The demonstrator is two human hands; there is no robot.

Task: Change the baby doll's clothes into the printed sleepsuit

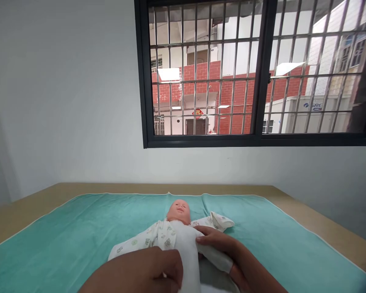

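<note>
At lower centre, the right hand [218, 241] touches the doll [184, 242], the left hand [149, 268] is curled, but I cannot tell either grip.

Right-hand fingers [208, 240] touch a doll [186, 252] lying face-up on a teal cloth [79, 232].

On a cloth [64, 236] spread over the table [232, 189], the doll [186, 250] was laid between outspread parts of a garment [137, 243]; behind, a window [258, 73] was set in the wall [64, 101].

the left hand [149, 268] curls inward while the right hand [221, 241] extends leftward.
</note>
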